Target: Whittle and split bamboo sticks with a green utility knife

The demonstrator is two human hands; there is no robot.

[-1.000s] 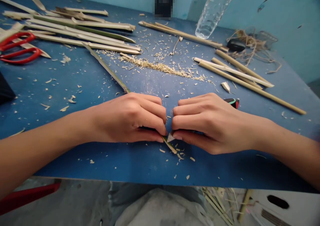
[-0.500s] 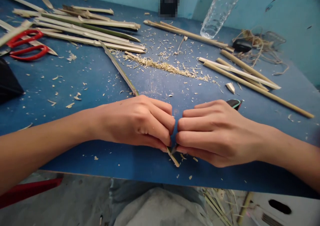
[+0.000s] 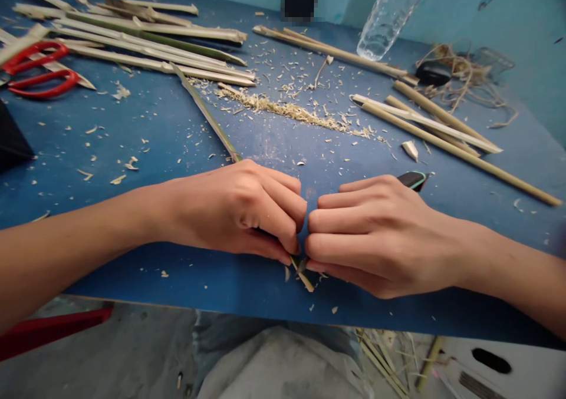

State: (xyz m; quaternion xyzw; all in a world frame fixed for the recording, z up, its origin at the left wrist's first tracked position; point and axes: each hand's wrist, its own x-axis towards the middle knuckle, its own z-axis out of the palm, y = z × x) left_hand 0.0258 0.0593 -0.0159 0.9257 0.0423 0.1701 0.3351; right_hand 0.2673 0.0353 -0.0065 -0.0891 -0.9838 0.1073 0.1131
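Note:
A narrow green bamboo strip (image 3: 207, 116) runs slantwise over the blue table and passes under my left hand (image 3: 252, 210). My left fingers are closed on it close to its near, pale end. Facing them, almost touching, my right hand (image 3: 380, 234) is wrapped round a knife (image 3: 412, 180). Its black handle with a teal edge sticks out behind the hand. Only a bit of the dark blade shows at the fingertips, against the strip near its cut end. Most of the knife is hidden by my fingers.
Split bamboo strips (image 3: 145, 45) and red-handled scissors (image 3: 39, 72) lie at the back left. Shavings (image 3: 283, 109) are heaped mid-table. Bamboo sticks (image 3: 464, 145), twine (image 3: 469, 86) and a plastic bottle (image 3: 389, 19) are at the right and back. The table's front edge (image 3: 212, 310) is close.
A curled shaving now shows beside the strip's near end, by the blade. Both hands keep their grips with barely any shift. The view has tilted slightly downward.

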